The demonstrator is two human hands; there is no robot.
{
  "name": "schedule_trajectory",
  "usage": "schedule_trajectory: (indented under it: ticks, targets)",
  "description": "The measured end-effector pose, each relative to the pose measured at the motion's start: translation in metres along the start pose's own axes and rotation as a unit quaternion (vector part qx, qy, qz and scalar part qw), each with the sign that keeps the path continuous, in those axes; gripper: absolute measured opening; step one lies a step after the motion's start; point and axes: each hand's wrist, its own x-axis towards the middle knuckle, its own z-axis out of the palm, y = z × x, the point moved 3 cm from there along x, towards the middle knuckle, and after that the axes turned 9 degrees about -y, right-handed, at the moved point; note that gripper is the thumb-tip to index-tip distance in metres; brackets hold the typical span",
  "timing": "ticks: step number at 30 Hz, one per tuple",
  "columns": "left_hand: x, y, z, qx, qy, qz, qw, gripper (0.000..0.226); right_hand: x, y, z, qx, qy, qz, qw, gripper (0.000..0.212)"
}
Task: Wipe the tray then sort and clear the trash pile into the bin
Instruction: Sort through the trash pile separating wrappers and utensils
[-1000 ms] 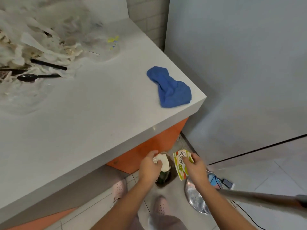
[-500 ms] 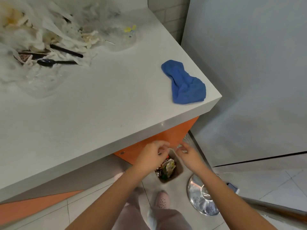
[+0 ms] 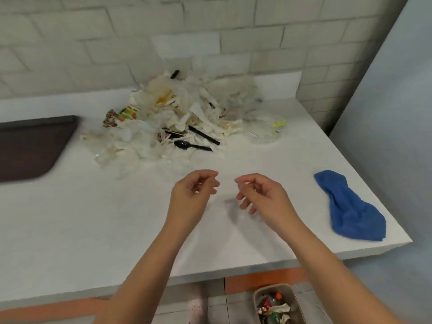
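Black spoon (image 3: pixel 192 146) next: left hand (image 3: pixel 194 191), right hand (image 3: pixel 260 195) empty, fingers (image 3: pixel 244 182) loosely curled; pinch its handle, drop into bin (image 3: pixel 273 287).

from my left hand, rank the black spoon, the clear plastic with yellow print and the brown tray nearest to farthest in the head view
1. black spoon: just ahead of the left hand, at the near edge of the trash pile.
2. clear plastic with yellow print: ahead and to the right, beside the pile.
3. brown tray: far left, partly out of view.
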Motion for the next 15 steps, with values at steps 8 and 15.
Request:
schedule_trajectory:
  ticks: [8, 15]
  targets:
    - [0.095, 0.01, -0.163, -0.033, 0.126, -0.004, 0.992, 0.016, 0.148, -0.068, 0.086, -0.075, -0.042, -0.063, 0.994, 0.015]
    - [0.196, -0.013, -0.271, 0.024, 0.191, -0.021, 0.981, 0.015, 0.263, -0.1, 0.146, -0.151, 0.005, -0.125, 0.981, 0.021]
